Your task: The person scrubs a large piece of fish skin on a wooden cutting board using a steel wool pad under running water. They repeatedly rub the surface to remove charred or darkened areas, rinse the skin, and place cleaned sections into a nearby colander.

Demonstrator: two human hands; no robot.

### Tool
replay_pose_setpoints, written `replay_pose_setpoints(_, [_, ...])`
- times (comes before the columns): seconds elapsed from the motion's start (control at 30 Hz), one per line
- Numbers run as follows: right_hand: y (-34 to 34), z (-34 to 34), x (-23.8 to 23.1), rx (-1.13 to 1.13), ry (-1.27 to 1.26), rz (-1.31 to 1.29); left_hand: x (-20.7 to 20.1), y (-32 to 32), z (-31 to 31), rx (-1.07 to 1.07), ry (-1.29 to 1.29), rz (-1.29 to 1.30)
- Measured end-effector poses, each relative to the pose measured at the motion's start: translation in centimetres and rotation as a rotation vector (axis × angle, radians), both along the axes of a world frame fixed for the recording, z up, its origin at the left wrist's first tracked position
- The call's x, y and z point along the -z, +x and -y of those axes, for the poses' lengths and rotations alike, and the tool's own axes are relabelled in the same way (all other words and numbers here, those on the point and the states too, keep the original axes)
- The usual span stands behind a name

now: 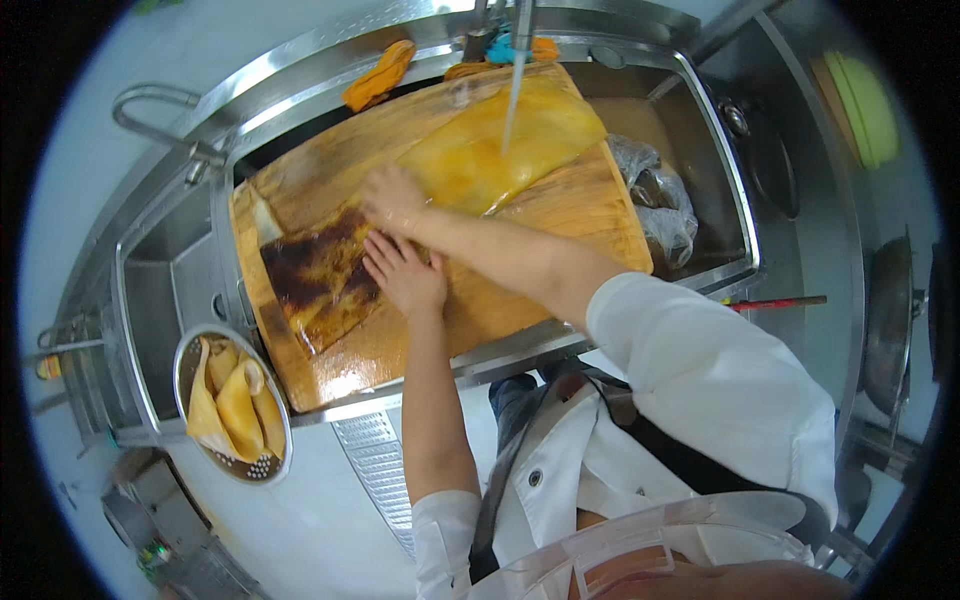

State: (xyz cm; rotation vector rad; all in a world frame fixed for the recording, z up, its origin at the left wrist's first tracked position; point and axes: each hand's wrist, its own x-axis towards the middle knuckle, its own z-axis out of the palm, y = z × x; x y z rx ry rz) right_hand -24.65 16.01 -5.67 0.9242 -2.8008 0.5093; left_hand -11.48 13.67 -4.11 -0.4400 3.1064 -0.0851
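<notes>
Sheet [470,165]: a large, flat, yellow, wet piece of food, its near-left end dark brown [315,275]; it lies spread across the board, reaching from the far right toward the near left.
Water [513,90]: a thin stream falls from above onto the yellow far part of the sheet.
Left hand [403,272]: flat on the sheet just beside the brown end, fingers spread apart, palm down, gripping nothing.
Right hand [392,198]: pressed on the sheet a little farther away, its forearm crossing over the board from the right; fingers look slightly spread, though they are blurred.
Board [560,215]: a big, wet wooden slab set slantwise over the sink, covering most of it.
Sink [715,150]: steel; the basin shows at the board's right.
Bag [660,200]: crumpled clear plastic in the right basin, just beside the board's edge.
Colander [232,400]: steel, at the near left by the board's corner, holding folded yellow pieces.
Cloth [378,78]: orange, on the far rim.
Tap [160,115]: a bent steel pipe at the far left.
</notes>
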Motion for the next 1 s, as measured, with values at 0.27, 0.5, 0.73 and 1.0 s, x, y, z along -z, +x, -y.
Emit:
replay_pose_setpoints(0.27, [-11.0, -17.1, -0.9, 0.566, 0.194, 0.075, 1.0, -0.1, -0.1, 0.023, 0.127, -0.107])
replay_pose_setpoints(0.5, [-7.3, -9.2, 3.3, 0.404, 0.064, -0.085, 0.1, -1.8, -2.4, 0.167, 0.078, -0.171])
replay_pose_setpoints(0.73, [-5.4, -17.1, -0.5, 0.222, -0.026, 0.225, 1.6, -0.6, 1.8, 0.209, 0.003, -0.171])
replay_pose_setpoints(1.0, [-4.5, -32.0, -3.4, 0.712, -0.783, 0.924, 2.1, 0.8, 6.3, 0.245, 0.021, -0.106])
